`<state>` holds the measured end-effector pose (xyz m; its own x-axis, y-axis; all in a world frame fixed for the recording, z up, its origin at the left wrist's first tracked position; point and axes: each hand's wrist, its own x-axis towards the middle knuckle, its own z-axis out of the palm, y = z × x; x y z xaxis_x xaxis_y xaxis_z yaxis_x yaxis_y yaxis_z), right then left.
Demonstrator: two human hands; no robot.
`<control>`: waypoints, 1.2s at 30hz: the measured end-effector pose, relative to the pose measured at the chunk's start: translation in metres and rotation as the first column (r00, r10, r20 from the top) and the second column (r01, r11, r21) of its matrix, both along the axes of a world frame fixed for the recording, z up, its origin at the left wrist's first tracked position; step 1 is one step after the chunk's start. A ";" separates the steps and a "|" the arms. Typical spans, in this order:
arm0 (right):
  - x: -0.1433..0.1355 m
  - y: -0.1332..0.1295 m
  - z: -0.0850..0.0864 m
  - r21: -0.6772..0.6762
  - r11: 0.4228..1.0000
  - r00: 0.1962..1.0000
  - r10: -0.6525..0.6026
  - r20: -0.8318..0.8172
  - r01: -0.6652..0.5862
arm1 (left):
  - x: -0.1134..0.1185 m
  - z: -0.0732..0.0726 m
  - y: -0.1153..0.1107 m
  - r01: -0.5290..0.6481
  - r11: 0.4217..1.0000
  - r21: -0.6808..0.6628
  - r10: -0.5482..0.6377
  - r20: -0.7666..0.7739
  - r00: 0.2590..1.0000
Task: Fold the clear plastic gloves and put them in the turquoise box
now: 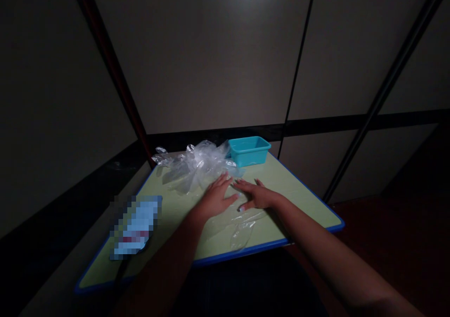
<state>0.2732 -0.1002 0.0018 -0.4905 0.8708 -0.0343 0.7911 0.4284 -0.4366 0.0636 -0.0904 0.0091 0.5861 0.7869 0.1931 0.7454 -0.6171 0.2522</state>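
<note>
A clear plastic glove or thin film (242, 230) lies flat on the pale green table (295, 192), partly under my hands. My left hand (217, 197) rests on it with its fingers spread. Beside it, my right hand (256, 196) also lies palm down with fingers apart, its fingertips close to those of my left hand. Neither hand holds anything. Just beyond my left hand sits a crumpled pile of clear plastic (200, 162).
A turquoise bin (250, 153) stands at the table's far edge, right of the plastic pile. On the left of the table lies a blurred, pixelated flat object (138, 228) with a dark strap or cable near it. Panelled doors (218, 64) rise behind the table.
</note>
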 end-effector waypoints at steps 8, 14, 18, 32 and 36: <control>-0.002 0.000 -0.001 0.046 0.998 0.995 -0.053 0.082 0.049 | 0.010 -0.007 -0.010 0.143 0.971 -0.190 -0.166 -0.114 0.979; -0.001 0.000 -0.003 0.080 0.995 0.993 -0.065 0.094 0.058 | 0.005 -0.004 -0.009 0.114 0.970 -0.213 -0.138 -0.101 0.985; 0.000 -0.001 -0.002 0.086 0.994 0.994 -0.070 0.087 0.063 | 0.005 -0.006 -0.007 0.076 0.980 -0.184 -0.091 -0.075 0.993; 0.004 0.004 -0.001 0.130 0.987 0.994 -0.084 -0.067 0.092 | 0.003 -0.010 -0.002 0.013 0.983 -0.185 -0.045 -0.171 0.984; 0.003 0.004 -0.002 0.196 0.971 0.985 -0.114 -0.133 0.139 | 0.000 -0.010 -0.001 -0.014 0.985 -0.173 -0.025 -0.222 0.975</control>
<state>0.2760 -0.0959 -0.0004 -0.3653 0.9086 0.2025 0.7920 0.4177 -0.4453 0.0633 -0.0911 -0.0012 0.6032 0.7935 -0.0808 0.7915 -0.5829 0.1836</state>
